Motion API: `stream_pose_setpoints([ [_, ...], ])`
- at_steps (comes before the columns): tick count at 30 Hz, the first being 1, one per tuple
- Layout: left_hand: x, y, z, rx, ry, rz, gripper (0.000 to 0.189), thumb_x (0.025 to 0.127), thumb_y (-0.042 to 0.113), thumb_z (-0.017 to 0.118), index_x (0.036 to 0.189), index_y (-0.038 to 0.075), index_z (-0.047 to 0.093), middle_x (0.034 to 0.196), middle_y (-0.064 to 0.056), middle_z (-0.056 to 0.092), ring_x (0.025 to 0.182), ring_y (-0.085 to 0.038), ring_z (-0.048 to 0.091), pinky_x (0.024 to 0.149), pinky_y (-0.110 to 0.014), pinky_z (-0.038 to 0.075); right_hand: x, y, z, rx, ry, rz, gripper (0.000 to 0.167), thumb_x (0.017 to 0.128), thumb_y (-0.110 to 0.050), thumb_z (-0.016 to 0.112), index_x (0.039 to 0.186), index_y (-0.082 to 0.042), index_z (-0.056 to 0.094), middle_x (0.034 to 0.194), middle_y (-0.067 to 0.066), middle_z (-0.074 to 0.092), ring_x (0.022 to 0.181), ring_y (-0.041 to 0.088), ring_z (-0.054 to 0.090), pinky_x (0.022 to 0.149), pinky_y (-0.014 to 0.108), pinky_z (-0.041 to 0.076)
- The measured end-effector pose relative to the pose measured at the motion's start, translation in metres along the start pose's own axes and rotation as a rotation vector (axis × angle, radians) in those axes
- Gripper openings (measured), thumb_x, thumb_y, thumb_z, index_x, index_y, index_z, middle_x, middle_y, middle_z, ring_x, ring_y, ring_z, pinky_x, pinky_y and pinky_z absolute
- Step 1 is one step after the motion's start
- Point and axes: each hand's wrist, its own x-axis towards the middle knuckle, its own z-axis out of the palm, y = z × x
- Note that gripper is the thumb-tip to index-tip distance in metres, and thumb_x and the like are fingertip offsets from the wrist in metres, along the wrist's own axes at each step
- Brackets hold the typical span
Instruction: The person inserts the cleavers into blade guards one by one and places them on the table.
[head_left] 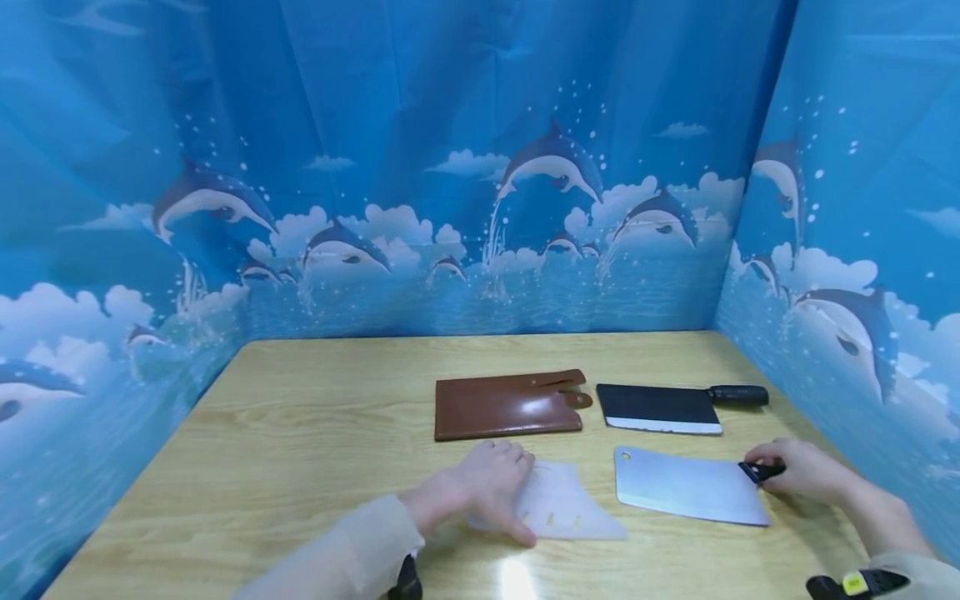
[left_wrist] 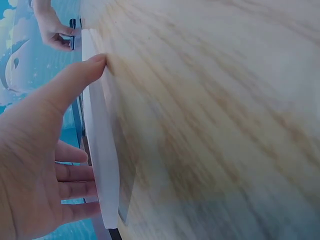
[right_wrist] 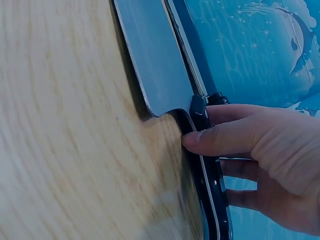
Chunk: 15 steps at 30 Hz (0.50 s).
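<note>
On my feed the bench (head_left: 300, 433) fills the lower frame. A brown sheath (head_left: 495, 410) lies right of centre. At lower right, my right grip (head_left: 806, 472) grasps a silver cleaver (head_left: 678, 485); above lies a black cleaver (head_left: 656, 407). At lower centre, my left grip (head_left: 491, 485) rests, released, on a translucent white piece (head_left: 566, 500). The right wrist's yellow label (head_left: 855, 582) is illegible.

- Brown sheath (head_left: 495, 408): flat on the table (head_left: 322, 400), glossy, its notched end with a rounded tab to the right.
- Black cleaver (head_left: 656, 402): just right of the sheath, dark blade with a pale near edge, handle pointing right.
- Table: pale, wood-grained.
- Curtain (head_left: 420, 100): blue, behind the table and along both sides, printed with leaping dolphins (head_left: 551, 162) and clouds.
</note>
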Motion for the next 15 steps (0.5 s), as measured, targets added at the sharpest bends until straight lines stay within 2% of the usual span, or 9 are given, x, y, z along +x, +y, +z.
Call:
stream_pose_setpoints([
  [3,-0.001,-0.004,0.0,0.005,0.005,-0.002,0.105,0.06,0.075,0.063,0.135,0.005,0.044,0.12,-0.005,0.052,0.109,-0.016,0.048,0.095,-0.032,0.04,0.001,0.0,0.0,0.001,-0.007,0.008,0.034,0.073,-0.006,0.071,0.106,0.003,0.064,0.09,0.008,0.06,0.085,0.031,0.056,0.074,0.052,0.046],
  [6,-0.006,-0.01,0.001,0.036,0.04,-0.005,0.107,0.057,0.075,0.066,0.134,0.004,0.045,0.113,-0.005,0.051,0.101,-0.016,0.047,0.09,-0.03,0.042,0.001,0.0,0.001,0.007,-0.011,0.009,0.035,0.073,-0.005,0.071,0.106,0.003,0.064,0.091,0.008,0.061,0.086,0.032,0.056,0.074,0.052,0.046],
  [11,-0.018,-0.024,-0.002,0.067,0.136,-0.077,0.115,0.054,0.072,0.069,0.138,0.0,0.038,0.118,-0.01,0.048,0.105,-0.021,0.044,0.091,-0.035,0.041,0.002,0.0,0.002,0.001,-0.012,-0.015,0.035,0.073,-0.006,0.071,0.106,0.003,0.064,0.092,0.009,0.061,0.085,0.032,0.057,0.074,0.051,0.047],
  [15,-0.027,-0.037,-0.004,0.049,0.248,-0.135,0.118,0.051,0.068,0.073,0.137,-0.003,0.037,0.121,-0.015,0.046,0.108,-0.025,0.042,0.094,-0.038,0.04,0.001,0.0,0.001,-0.026,0.008,-0.04,0.034,0.073,-0.004,0.069,0.105,0.005,0.064,0.092,0.01,0.061,0.085,0.033,0.057,0.073,0.051,0.047],
])
